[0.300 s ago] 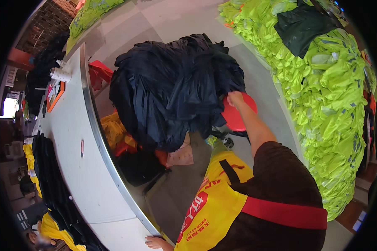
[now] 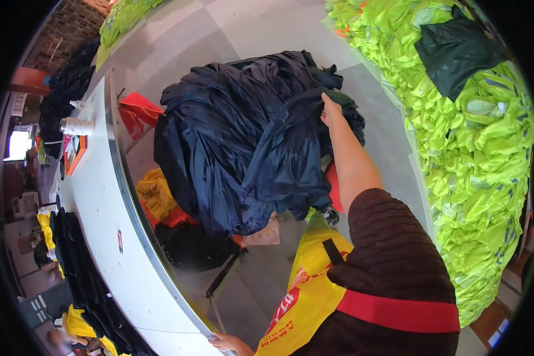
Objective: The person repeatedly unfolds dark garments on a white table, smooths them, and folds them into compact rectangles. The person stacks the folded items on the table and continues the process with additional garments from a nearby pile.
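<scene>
A large heap of dark navy garments [image 2: 237,136] with thin, shiny, wrinkled cloth fills the middle of the view. At its right side, my right hand [image 2: 331,113] is closed on a fold of a navy garment [image 2: 299,113], arm stretched forward. Which part of the garment it grips cannot be made out. My left hand [image 2: 232,343] lies at the near end of the white table, fingers over its metal edge, holding nothing that I can see. Below my right forearm, part of a red round seat [image 2: 334,188] shows; the heap and the arm cover the rest.
The white table [image 2: 101,196] with a metal rim curves along my left, bearing a thread cone [image 2: 77,126] and an orange-framed tray [image 2: 75,155]. A tall pile of neon-yellow garments [image 2: 469,196] lines the right. Yellow cloth [image 2: 159,193] and a black bag-like thing [image 2: 196,246] lie beneath the table edge.
My right hand has moved forward and up with the navy cloth, which now covers much of the red seat. My left hand stays at the table edge. The view has shifted slightly.
</scene>
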A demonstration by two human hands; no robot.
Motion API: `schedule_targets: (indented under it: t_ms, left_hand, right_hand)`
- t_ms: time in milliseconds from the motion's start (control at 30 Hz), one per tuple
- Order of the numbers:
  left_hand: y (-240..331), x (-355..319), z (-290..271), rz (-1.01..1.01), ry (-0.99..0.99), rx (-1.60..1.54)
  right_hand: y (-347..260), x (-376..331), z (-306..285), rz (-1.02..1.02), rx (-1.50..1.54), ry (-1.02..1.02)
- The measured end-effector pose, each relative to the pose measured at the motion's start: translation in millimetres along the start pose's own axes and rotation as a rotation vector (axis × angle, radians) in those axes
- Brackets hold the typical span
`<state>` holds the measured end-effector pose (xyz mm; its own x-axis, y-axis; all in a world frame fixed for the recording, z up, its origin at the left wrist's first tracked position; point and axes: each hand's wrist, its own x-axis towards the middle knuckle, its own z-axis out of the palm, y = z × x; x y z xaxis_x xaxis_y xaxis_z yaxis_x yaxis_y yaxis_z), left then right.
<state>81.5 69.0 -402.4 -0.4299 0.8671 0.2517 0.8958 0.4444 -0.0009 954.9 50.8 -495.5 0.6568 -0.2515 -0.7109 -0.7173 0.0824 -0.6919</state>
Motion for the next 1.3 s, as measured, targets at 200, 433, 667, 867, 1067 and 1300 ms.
schedule_targets:
  t_ms: [200,433,667,867,1067,1300]
  left_hand:
    - [103,-16,-38,0.208,-0.043,-0.152]
    - [287,2,-96,0.343,-0.539,-0.917]
    - [459,-33,-315,0.324,-1.846,-1.613]
    - [349,-9,-270,0.653,-1.528,-1.168]
    - [115,16,-289,0.699,-1.037,-1.049]
    - [-41,-24,-351,1.312,-0.713,-1.137]
  right_hand:
    - [-10,-38,12,-0.296,0.011,0.064]
    - [-33,-301,-53,-0.859,0.362,-0.718]
    - [41,-497,-151,-1.008,0.343,-2.419]
    - [111,-559,-190,-0.331,-0.100,-2.961]
    - [40,-574,-225,-1.395,0.150,-2.003]
    - [145,-580,-144,0.425,-0.505,-2.229]
